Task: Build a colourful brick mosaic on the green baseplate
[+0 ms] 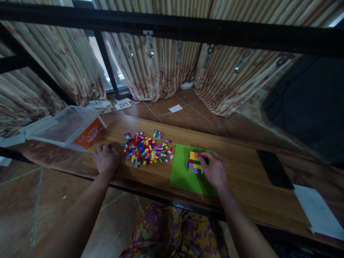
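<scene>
My right hand [214, 169] is over the right part of a green baseplate [179, 175]. Thumb and fingertips are pinched at a small magenta toy brick [199, 154], at the top edge of a block built of coloured bricks [194, 163]. This block has yellow, red, green and purple bricks and stands on the baseplate; my hand covers its right side. My left hand [106, 159] lies palm down on the wooden board, fingers loosely out and holding nothing. Just right of it spreads a pile of loose toy bricks [146, 148] in many colours.
A clear plastic bin [64, 127] with an orange label stands at the left. A dark phone-like slab [274, 168] and a white sheet [318, 209] lie to the right. A black metal bar [172, 27] with hanging hooks crosses above, before striped curtains.
</scene>
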`<state>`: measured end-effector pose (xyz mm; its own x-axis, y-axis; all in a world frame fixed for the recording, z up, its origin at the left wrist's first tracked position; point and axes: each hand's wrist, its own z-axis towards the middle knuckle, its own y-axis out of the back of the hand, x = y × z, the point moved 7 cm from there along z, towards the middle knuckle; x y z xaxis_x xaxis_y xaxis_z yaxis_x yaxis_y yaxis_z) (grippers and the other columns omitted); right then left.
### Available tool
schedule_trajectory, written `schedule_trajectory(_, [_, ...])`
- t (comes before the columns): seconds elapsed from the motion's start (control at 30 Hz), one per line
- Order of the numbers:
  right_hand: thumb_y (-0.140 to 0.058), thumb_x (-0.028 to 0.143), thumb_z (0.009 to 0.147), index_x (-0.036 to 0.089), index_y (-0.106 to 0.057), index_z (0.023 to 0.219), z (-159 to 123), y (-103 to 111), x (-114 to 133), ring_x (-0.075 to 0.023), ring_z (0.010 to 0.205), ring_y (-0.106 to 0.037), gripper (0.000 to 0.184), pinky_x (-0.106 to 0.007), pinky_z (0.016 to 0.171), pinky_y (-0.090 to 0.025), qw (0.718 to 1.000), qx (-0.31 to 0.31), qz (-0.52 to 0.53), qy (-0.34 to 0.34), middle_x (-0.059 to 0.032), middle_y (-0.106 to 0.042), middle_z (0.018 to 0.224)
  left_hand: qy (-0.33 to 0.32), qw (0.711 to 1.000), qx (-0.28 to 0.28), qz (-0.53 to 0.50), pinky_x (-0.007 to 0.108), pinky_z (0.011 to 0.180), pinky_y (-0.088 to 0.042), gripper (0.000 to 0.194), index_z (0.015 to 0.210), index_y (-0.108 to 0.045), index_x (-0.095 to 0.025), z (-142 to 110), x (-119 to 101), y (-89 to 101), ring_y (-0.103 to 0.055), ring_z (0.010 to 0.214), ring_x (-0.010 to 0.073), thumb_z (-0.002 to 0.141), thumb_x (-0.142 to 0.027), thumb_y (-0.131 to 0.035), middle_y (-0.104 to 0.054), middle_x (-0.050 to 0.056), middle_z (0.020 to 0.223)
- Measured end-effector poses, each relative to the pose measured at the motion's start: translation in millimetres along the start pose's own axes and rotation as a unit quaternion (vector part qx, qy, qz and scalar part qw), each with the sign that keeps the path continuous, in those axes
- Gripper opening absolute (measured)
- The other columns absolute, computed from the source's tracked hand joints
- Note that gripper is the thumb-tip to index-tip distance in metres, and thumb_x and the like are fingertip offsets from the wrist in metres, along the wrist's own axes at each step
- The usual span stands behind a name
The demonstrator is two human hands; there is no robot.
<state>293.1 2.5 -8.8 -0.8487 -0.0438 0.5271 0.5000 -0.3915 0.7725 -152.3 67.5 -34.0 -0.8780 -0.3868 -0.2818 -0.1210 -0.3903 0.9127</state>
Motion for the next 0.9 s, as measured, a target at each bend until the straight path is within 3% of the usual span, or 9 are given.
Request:
schedule_trajectory(0.3, [-0.052,0.038,0.088,0.023,-0.074,0.086,18,-3,-19,-0.0233,0.089,-0.061,0.027,-0.039,0.086,-0.045,0.997,0.063,0.051,0.011,-0.0076,-0.069,0.091,0.002,1.000,0.004,0.000,0.050,0.097,-0.042,0.038,0.115,-0.064,-0.010,0,-1,-0.2,-0.052,0.114,0.0360,0.087,-0.025,-0.043,-0.059,0.020,0.118])
schedule_trajectory(0.5, [-0.057,0.038,0.085,0.024,-0.076,0.087,23,-9,-25,-0.0212,0.086,-0.064,0.024,-0.036,0.082,-0.046,0.990,0.106,0.091,-0.022,-0.0055,-0.071,0.091,0.001,1.000,0.009,0.005,0.051,0.099,-0.041,0.038,0.116,-0.063,-0.009,0,-3,1.9,-0.052,0.115,0.0353,0.087,-0.024,-0.043,-0.059,0.020,0.119])
schedule_trajectory(0.73, [-0.061,0.028,0.079,0.024,-0.076,0.079,33,-11,-24,-0.0196,0.077,-0.065,0.016,-0.033,0.073,-0.047,0.983,0.164,0.079,-0.038,-0.0036,-0.073,0.086,-0.003,1.000,0.003,0.001,0.051,0.097,-0.042,0.039,0.115,-0.064,-0.009,-1,-3,1.8,-0.052,0.113,0.0361,0.087,-0.025,-0.041,-0.060,0.021,0.117])
schedule_trajectory(0.9, [-0.060,0.026,0.080,0.022,-0.076,0.077,40,-13,-16,-0.0198,0.074,-0.065,0.017,-0.032,0.069,-0.046,0.976,0.207,0.061,0.001,-0.0048,-0.073,0.081,-0.002,1.000,0.009,0.004,0.050,0.097,-0.042,0.040,0.116,-0.063,-0.009,-1,-2,0.7,-0.051,0.115,0.0363,0.087,-0.026,-0.042,-0.059,0.021,0.119])
